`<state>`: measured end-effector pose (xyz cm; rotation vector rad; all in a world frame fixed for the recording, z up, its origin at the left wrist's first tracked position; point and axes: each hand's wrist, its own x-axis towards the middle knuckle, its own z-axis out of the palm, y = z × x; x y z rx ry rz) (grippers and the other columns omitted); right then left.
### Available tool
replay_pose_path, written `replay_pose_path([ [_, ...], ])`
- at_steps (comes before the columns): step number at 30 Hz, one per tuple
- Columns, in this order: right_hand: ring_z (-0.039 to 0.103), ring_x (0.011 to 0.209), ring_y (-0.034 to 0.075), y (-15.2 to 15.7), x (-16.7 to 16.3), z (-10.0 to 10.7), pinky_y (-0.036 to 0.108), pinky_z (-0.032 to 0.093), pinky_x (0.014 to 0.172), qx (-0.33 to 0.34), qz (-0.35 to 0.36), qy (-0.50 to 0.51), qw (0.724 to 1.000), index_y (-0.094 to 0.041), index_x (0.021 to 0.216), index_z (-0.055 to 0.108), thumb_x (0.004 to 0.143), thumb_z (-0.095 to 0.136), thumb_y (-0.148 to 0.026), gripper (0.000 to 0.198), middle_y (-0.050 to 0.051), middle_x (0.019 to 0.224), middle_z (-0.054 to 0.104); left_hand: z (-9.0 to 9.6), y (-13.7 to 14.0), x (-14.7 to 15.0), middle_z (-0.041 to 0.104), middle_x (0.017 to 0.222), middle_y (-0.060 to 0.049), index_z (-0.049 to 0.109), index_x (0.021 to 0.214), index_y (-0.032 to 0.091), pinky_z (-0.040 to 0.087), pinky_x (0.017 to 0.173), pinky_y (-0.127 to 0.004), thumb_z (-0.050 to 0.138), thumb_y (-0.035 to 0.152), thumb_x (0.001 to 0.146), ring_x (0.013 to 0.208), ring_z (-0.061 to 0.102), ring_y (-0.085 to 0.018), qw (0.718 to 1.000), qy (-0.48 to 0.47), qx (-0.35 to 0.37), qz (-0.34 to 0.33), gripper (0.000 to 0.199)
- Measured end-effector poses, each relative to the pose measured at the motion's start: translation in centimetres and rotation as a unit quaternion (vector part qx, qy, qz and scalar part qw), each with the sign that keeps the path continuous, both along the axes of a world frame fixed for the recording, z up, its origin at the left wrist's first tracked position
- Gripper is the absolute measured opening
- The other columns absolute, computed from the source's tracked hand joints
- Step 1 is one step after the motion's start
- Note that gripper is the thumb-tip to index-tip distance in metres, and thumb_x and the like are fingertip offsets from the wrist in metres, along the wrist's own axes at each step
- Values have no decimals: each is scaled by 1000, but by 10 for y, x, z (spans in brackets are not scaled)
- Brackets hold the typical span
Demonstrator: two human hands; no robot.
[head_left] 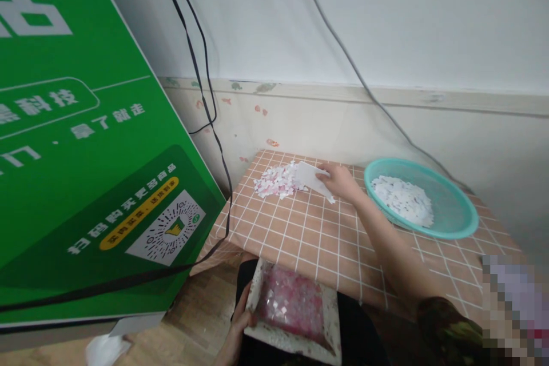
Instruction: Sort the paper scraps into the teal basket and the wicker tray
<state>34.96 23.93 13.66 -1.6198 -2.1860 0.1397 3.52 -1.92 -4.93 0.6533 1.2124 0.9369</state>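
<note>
Pinched in my right hand is a white sheet of card or paper, held over the far part of the table. Its left end meets a heap of small white and pink paper scraps. My left hand grips the left side of a worn, whitish square tray, which rests on my lap below the table edge. Inside the tray lies a wet-looking pink layer with pale square bits. Part of my left hand's fingers is hidden at the tray's edge.
A turquoise plastic basket holding white paper scraps stands right on the checked tablecloth. A large green sign panel fills the left, with a black strap hanging across. The wall closes off the back.
</note>
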Motion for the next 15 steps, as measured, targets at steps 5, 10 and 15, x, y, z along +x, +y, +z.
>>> replay_pose_path([
  [5, 61, 85, 23, 2, 1, 2, 29, 40, 72, 14, -12, 13, 1000, -16, 104, 62, 84, 46, -27, 27, 11, 96, 68, 0, -4, 7, 59, 122, -5, 50, 129, 24, 37, 90, -48, 53, 26, 54, 113, 47, -38, 999, 10, -16, 27, 76],
  [10, 61, 78, 23, -4, -7, 0, 30, 39, 68, -17, -15, 9, 1000, -14, 99, 61, 83, 46, -26, 25, 12, 84, 68, 1, -7, 17, 59, 122, -6, 46, 132, 22, 39, 87, -47, 53, 25, 54, 110, 49, -38, 998, 15, -7, 60, 78],
  [15, 60, 78, 23, -8, -8, 5, 30, 38, 69, -4, -5, 36, 999, -16, 97, 60, 82, 47, -28, 24, 11, 85, 67, 5, -9, 16, 59, 123, -6, 43, 134, 20, 38, 87, -44, 52, 24, 57, 109, 50, -36, 998, 25, -2, 53, 78],
])
